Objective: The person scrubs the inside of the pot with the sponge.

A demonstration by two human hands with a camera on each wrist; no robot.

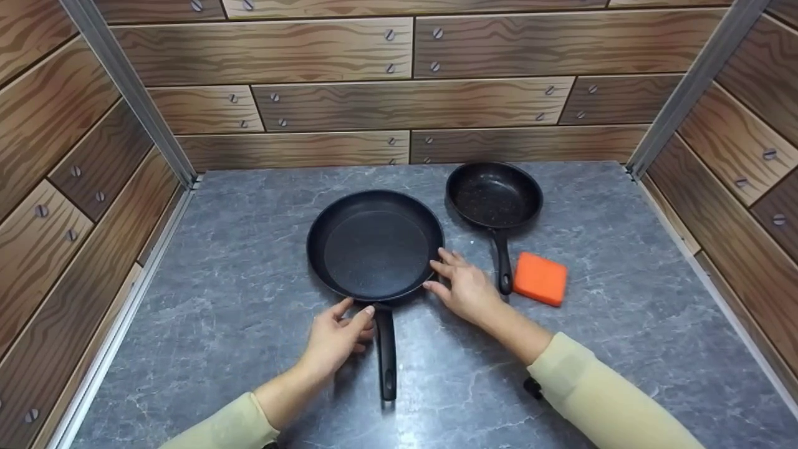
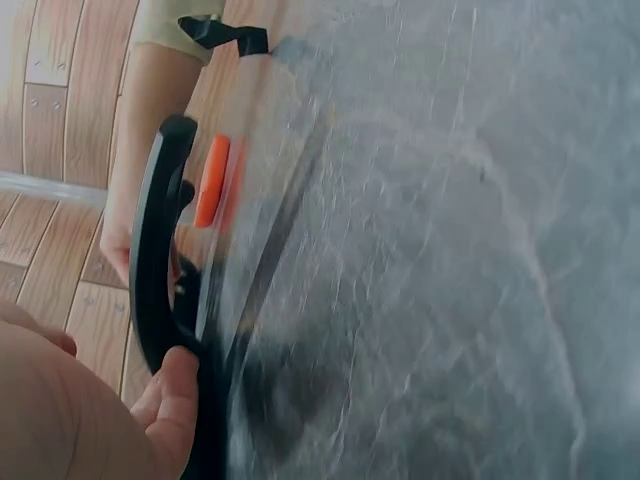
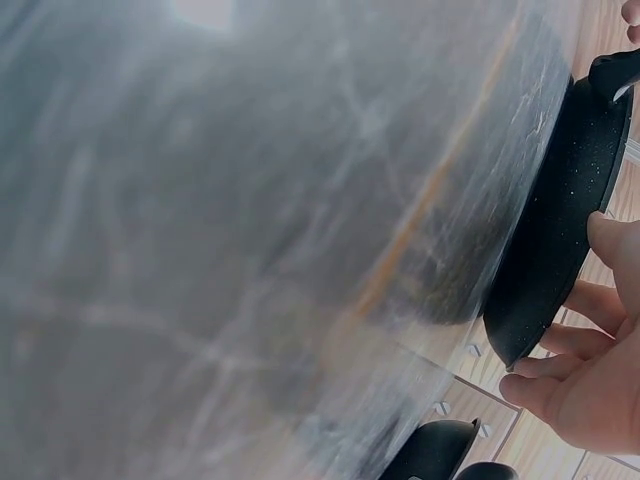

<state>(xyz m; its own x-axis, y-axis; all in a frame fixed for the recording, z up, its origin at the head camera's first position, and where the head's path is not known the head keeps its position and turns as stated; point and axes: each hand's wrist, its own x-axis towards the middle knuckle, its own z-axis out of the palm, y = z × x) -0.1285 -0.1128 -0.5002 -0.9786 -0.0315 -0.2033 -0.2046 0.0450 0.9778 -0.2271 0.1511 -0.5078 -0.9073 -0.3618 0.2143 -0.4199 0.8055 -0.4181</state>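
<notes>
A large black frying pan (image 1: pixel 374 249) sits on the table, its handle (image 1: pixel 387 355) pointing toward the person. My left hand (image 1: pixel 333 340) is at the near rim, just left of where the handle joins, thumb and forefinger touching the edge. At the lower right rim, the fingertips of my right hand (image 1: pixel 471 290) touch the pan with the fingers loosely spread. In the right wrist view the thumb lies against the side wall of the pan (image 3: pixel 555 210). The left wrist view shows the handle (image 2: pixel 150 240) rising beside the left thumb.
A smaller black frying pan (image 1: pixel 495 199) stands behind and to the right, handle toward the person. Next to that handle lies an orange square block (image 1: pixel 541 279). Wood-patterned walls (image 1: pixel 336 50) with metal corner posts enclose the grey marbled table (image 1: pixel 237 249).
</notes>
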